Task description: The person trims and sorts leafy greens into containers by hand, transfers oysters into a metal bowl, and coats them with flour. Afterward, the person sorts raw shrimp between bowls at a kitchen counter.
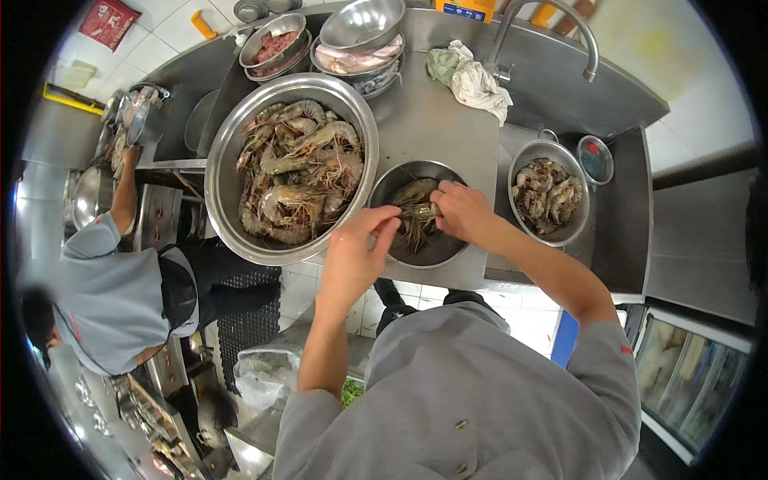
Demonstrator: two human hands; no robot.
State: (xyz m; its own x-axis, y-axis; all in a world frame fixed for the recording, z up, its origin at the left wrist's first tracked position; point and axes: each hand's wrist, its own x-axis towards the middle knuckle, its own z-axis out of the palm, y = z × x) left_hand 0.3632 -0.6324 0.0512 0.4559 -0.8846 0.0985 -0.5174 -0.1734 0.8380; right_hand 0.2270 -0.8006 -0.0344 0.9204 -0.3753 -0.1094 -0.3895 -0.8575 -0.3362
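Observation:
Over a metal bowl (428, 260) at the counter's front edge, my right hand (462, 211) grips a shrimp (421, 210) with its fingers closed round it. My left hand (362, 244) is at the bowl's left side, thumb and forefinger pinched at the shrimp's head end; what lies between those fingertips is too small to name. More shrimp lie in the bowl beneath. Just left stands a large steel basin (214, 172) heaped with whole shrimp (298, 172). Farther right, a colander (582, 210) in the sink holds more shrimp (547, 196).
Bowls of meat (276, 48) and a stacked empty bowl (362, 26) stand at the back. A cloth (478, 84) lies near the faucet (590, 56). A small container (594, 160) sits beside the colander. Another person (120, 280) works at the left. A plastic bag (268, 376) hangs below.

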